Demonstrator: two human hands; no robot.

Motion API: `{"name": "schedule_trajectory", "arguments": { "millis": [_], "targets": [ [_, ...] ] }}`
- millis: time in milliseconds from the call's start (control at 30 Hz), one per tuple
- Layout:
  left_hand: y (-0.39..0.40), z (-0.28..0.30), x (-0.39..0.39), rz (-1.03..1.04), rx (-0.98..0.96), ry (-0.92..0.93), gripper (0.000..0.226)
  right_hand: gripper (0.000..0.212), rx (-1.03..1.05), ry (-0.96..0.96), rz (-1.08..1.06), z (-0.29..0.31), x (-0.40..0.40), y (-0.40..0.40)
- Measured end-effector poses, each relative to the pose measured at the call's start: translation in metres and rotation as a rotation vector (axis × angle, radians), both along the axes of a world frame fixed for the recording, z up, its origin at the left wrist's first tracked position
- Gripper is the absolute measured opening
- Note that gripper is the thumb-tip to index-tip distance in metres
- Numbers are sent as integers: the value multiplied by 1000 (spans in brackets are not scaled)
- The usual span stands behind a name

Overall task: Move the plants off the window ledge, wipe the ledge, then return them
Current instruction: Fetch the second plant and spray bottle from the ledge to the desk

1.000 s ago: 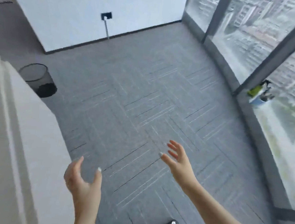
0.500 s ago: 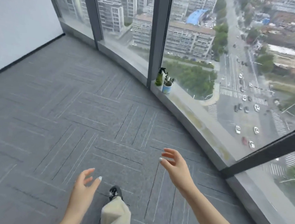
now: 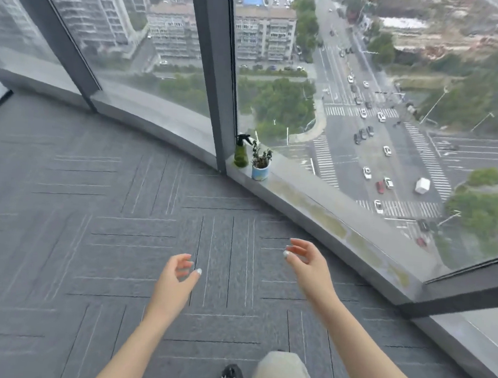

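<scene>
Our small potted plant (image 3: 260, 166) in its pale blue-and-white pot stands on the grey window ledge (image 3: 323, 208), just right of the dark window post (image 3: 213, 72). A green spray bottle (image 3: 241, 152) with a black trigger stands just beside it, between plant and post. Well short of the ledge, over the grey carpet floor (image 3: 90, 221), we hold out our left hand (image 3: 174, 284) and right hand (image 3: 310, 265), both loose-fingered and grasping nothing. Below, our beige trouser leg (image 3: 280, 376) and a dark shoe (image 3: 232, 372) show.
</scene>
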State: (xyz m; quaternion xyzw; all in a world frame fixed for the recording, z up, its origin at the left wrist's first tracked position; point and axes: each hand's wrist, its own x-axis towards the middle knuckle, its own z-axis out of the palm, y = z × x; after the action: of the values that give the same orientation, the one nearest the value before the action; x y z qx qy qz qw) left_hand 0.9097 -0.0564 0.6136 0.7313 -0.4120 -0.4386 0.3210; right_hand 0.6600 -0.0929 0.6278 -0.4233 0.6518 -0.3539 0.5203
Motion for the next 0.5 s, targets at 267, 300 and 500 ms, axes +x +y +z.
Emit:
{"name": "schedule_trajectory", "arguments": {
  "millis": [267, 300, 500],
  "targets": [
    [-227, -44, 44, -124, 74, -23, 35, 19, 88, 45, -124, -78, 38, -201],
    [-262, -54, 52, -143, 82, -44, 39, 19, 104, 44, -144, -94, 45, -230],
    [-460, -134, 88, -251, 165, -140, 67, 30, 211, 91, -174, -191, 86, -382]
  ]
}}
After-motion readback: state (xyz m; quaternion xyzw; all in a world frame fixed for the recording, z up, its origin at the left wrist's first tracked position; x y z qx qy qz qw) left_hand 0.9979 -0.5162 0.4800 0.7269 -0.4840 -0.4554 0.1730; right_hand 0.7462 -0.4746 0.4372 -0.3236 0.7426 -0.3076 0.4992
